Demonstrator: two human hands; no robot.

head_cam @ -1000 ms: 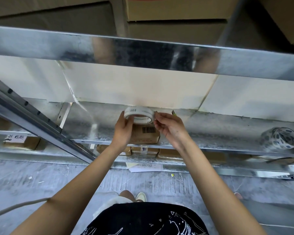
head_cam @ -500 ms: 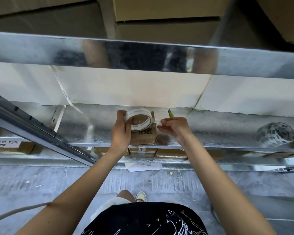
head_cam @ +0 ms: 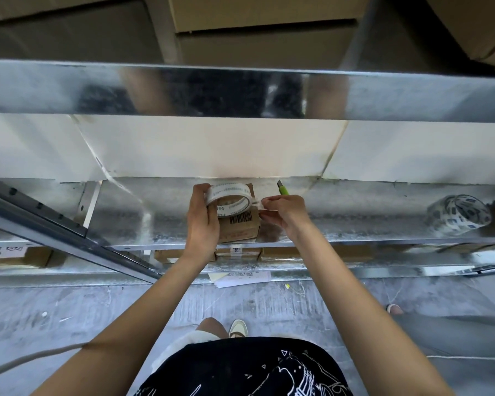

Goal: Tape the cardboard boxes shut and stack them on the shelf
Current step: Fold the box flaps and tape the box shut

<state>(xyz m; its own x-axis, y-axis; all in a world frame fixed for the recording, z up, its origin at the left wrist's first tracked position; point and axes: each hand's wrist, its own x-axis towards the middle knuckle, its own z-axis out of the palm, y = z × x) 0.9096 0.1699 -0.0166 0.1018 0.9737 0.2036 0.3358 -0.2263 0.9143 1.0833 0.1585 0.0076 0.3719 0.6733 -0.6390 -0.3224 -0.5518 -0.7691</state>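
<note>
Tape roll (head_cam: pixel 229 199) sits gripped in my left hand (head_cam: pixel 202 221) just above the small cardboard box (head_cam: pixel 240 227) on the shelf (head_cam: pixel 143 212); my right hand (head_cam: pixel 283 210), at three o'clock, pinches the free end with a green cutter (head_cam: pixel 283 190) tucked behind. I judge the strip may fold onto itself if tension slackens; the light box could skid.

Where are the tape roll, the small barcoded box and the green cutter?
tape roll (head_cam: pixel 229 192): head view, printed outer band.
small barcoded box (head_cam: pixel 240 224): head view, top face by barcode.
green cutter (head_cam: pixel 283 190): head view, green body.
</note>
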